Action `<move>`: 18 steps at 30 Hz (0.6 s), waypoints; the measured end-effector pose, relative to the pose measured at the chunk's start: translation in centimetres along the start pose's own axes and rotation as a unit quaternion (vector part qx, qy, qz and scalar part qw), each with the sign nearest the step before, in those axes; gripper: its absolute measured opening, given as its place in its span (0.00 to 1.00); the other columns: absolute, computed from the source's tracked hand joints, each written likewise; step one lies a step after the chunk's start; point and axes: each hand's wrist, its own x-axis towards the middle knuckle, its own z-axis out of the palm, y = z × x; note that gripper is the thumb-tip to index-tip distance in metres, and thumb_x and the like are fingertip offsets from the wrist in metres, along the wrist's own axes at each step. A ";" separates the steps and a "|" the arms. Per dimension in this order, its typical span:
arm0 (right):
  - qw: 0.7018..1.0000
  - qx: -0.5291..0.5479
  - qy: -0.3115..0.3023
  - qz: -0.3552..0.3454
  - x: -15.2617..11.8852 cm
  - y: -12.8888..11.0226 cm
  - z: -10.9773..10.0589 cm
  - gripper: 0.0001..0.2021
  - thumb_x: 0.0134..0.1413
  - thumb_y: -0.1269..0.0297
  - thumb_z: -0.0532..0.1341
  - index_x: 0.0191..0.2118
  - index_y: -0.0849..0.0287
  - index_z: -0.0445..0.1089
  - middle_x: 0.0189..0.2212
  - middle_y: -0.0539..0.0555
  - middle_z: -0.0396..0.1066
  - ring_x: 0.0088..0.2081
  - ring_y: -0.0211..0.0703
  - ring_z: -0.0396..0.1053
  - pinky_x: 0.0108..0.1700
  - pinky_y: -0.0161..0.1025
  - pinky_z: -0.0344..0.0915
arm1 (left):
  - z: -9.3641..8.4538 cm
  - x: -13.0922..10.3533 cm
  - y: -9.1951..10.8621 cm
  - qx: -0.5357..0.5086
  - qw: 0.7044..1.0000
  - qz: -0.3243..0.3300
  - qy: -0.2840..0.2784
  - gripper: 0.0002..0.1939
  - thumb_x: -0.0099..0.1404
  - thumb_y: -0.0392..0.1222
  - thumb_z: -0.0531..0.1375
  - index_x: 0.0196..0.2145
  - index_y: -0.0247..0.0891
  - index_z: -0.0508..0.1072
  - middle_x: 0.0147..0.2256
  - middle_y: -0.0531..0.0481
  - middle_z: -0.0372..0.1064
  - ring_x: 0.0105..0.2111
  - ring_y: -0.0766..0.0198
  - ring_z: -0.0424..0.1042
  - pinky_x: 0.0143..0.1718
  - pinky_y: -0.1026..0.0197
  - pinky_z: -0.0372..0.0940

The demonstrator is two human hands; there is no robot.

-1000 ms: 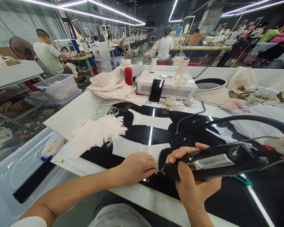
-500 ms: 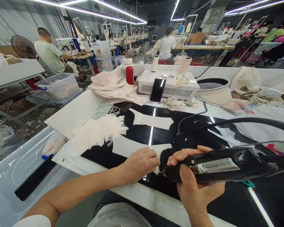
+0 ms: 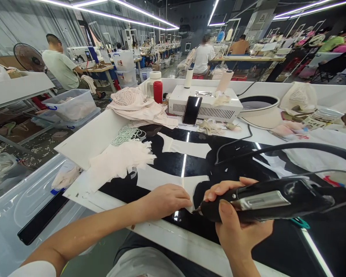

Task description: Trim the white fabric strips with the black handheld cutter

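Note:
My right hand (image 3: 236, 227) is wrapped round a thick black handheld tool (image 3: 262, 202) with a silver plate and a cable. The tool's thin tip meets the right end of a white fabric piece (image 3: 155, 180) on the glossy black board (image 3: 173, 163). On that same piece rests my left hand (image 3: 168, 200), its fingers together and bent near the tip; whether they pinch the fabric is hidden. A second white piece (image 3: 190, 149) lies flat farther back. To the left, a pile of pale fabric pieces (image 3: 118, 163) overlaps the board's edge.
Behind the board are a white vented box (image 3: 206, 102), a phone (image 3: 192, 110), a red bottle (image 3: 157, 92) and a cream visor (image 3: 259, 111). Green cord (image 3: 128, 134) lies at the left. A black cable arches over the right side. People sit at machines farther off.
My left hand has shifted slightly left and down, and its fingers look flatter. The rear of the black tool has moved a little; its tip stays at the fabric's right end.

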 end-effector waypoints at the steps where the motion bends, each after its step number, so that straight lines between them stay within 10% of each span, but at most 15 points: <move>1: 1.000 -0.001 0.001 0.003 0.0 0.0 0.0 0.21 0.57 0.72 0.69 0.54 0.53 0.66 0.32 0.49 0.72 0.30 0.42 0.71 0.33 0.43 0.71 | -0.2 -0.1 0.0 0.003 1.000 0.007 0.002 0.11 0.74 0.28 0.55 0.48 0.36 0.73 0.45 0.47 0.78 0.49 0.62 0.75 0.55 0.60 0.67; 18: 1.000 0.002 0.004 0.001 0.0 0.0 0.0 0.21 0.57 0.72 0.69 0.54 0.54 0.66 0.33 0.49 0.71 0.30 0.42 0.70 0.33 0.45 0.71 | -0.5 -0.7 0.0 0.100 0.992 0.071 0.009 0.12 0.77 0.41 0.56 0.50 0.31 0.75 0.46 0.44 0.76 0.48 0.62 0.74 0.62 0.61 0.65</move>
